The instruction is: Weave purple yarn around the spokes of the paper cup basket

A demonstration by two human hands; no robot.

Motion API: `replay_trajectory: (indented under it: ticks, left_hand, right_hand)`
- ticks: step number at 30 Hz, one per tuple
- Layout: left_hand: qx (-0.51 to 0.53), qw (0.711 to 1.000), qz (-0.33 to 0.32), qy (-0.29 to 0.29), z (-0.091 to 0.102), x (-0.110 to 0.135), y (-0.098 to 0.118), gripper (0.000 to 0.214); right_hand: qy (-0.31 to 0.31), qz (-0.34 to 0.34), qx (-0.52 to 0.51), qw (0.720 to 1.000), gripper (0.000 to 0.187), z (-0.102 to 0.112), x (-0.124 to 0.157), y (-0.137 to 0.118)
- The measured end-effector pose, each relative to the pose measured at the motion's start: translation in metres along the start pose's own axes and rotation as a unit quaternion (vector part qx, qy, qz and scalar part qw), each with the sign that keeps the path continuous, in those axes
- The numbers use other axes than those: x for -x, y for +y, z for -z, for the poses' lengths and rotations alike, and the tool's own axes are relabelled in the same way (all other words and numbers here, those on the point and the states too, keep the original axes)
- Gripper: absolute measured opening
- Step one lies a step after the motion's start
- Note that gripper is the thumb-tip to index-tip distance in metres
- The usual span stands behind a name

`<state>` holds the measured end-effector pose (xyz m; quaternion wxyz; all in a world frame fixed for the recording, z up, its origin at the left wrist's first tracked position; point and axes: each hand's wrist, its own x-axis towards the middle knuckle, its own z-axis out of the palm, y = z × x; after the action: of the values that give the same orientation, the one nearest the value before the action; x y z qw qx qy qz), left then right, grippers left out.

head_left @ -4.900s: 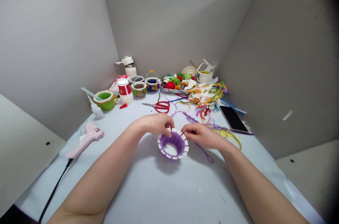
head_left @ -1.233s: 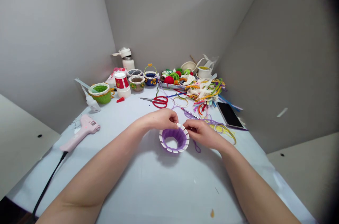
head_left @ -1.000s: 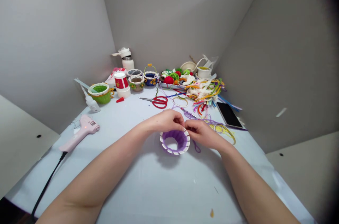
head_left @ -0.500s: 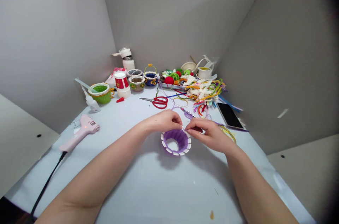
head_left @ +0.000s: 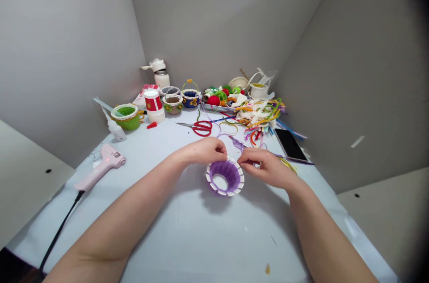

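Observation:
A small purple woven basket (head_left: pixel 232 175) with white tabs around its rim is tilted so that its open mouth faces me. My left hand (head_left: pixel 214 149) is closed on the far left of the rim, thumb and fingers pinching it. At the rim's right side, my right hand (head_left: pixel 259 164) has its fingertips pressed together on what looks like thin purple yarn, mostly hidden by the fingers. Behind the hands lies loose purple yarn (head_left: pixel 238 143). Red-handled scissors (head_left: pixel 202 128) rest beyond my left hand.
On the left lie a pink glue gun (head_left: pixel 107 162) with a black cord and a glue bottle (head_left: pixel 115 130). Small baskets, including a green one (head_left: pixel 129 120), stand at the back left. Colourful yarn strands (head_left: pixel 259 113) and a phone (head_left: pixel 291 144) occupy the right.
The basket has shifted slightly right and turned a little. My right hand has moved slightly right along its rim, while my left hand still grips it.

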<state>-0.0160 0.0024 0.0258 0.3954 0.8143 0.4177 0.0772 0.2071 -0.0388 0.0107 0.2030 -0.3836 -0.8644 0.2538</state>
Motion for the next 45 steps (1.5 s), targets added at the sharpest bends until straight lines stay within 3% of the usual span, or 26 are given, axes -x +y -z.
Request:
replay_trajectory:
  ticks: [4, 13, 23, 31, 45]
  left_hand:
    - [-0.009, 1.000, 0.004, -0.001, 0.001, 0.002, 0.001, 0.020]
    - [0.033, 0.998, -0.043, 0.010, -0.011, -0.003, 0.002, 0.026]
    - [0.037, 0.998, -0.046, -0.005, -0.008, -0.005, -0.005, 0.026]
    - [0.064, 0.997, -0.030, 0.017, -0.013, -0.004, -0.002, 0.024]
    - [0.059, 0.998, -0.016, 0.027, -0.010, -0.005, -0.003, 0.023]
  right_hand:
    - [-0.046, -0.009, 0.011, 0.999, 0.016, -0.006, -0.003, 0.003]
    - [-0.037, -0.018, 0.012, 0.999, 0.019, -0.011, -0.008, 0.003]
    - [0.006, -0.070, -0.044, 0.997, 0.017, 0.005, 0.003, 0.005]
    - [0.036, -0.032, -0.026, 0.999, 0.015, 0.005, 0.005, -0.009]
    - [-0.003, -0.003, -0.018, 1.000, 0.014, 0.010, 0.008, -0.004]
